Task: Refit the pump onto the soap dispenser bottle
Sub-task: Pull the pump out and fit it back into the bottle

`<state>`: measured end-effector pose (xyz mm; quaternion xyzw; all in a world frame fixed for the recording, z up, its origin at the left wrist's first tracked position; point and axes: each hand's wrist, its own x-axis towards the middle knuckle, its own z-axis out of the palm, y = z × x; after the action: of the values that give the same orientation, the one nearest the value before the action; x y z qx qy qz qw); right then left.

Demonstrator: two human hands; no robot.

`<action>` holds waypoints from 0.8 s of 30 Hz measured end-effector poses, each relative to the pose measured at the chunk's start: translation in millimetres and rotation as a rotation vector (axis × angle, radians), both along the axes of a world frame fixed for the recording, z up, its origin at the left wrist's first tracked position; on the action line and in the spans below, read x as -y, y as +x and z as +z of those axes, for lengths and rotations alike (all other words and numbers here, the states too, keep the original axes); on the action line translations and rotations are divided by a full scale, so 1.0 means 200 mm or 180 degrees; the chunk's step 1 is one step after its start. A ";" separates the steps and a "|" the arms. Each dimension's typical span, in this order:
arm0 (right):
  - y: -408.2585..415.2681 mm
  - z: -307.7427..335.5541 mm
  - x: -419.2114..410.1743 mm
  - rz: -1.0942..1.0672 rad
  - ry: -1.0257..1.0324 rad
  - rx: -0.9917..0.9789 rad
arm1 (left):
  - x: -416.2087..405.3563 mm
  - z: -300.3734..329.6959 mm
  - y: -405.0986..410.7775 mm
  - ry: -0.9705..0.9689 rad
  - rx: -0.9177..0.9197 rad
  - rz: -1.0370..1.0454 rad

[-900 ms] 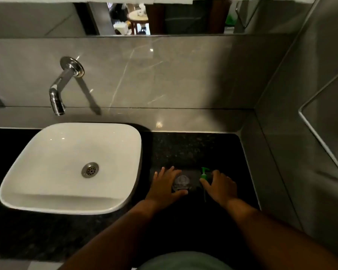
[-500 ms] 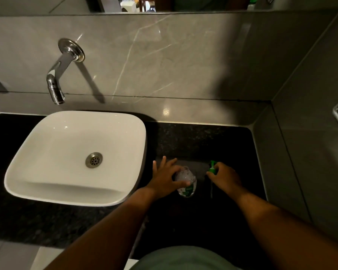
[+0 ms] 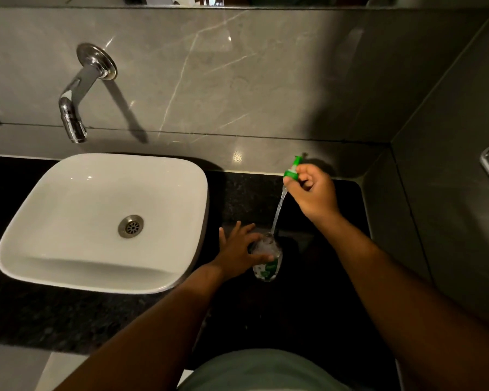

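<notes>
The left hand (image 3: 237,249) wraps the clear soap bottle (image 3: 267,259) standing on the dark counter (image 3: 336,306) beside the sink (image 3: 102,221). The right hand (image 3: 312,193) pinches the green pump (image 3: 292,169) well above, its tube tip (image 3: 272,232) just reaching the bottle mouth. Feeding the tube in and seating the collar apparently remain.

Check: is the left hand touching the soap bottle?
Touching. The head view shows the left hand wrapped around the soap bottle, its thumb lying across the bottle's label.

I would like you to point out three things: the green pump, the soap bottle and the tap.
green pump (image 3: 292,171): head view, on the green collar above the right hand.
soap bottle (image 3: 268,270): head view, on the labelled lower body.
tap (image 3: 73,119): head view, on the chrome spout.
</notes>
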<state>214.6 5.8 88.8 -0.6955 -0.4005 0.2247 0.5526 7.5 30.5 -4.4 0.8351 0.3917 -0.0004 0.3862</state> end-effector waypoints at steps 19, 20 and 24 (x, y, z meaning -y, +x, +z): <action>-0.27 -0.32 0.33 0.0108 -0.1024 0.0305 | 0.07 0.02 0.03 0.0135 0.0176 0.0032; -0.27 -0.32 0.32 0.0054 -0.1131 0.0320 | 0.07 0.01 0.03 0.0134 0.0178 0.0060; -0.26 -0.32 0.31 0.0270 -0.1114 -0.0261 | 0.08 0.02 0.02 0.0055 0.0208 0.0161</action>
<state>162.1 -56.6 25.8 -0.7538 -0.3614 0.3422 0.4291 11.2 15.1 0.2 0.8278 0.3999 0.0401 0.3914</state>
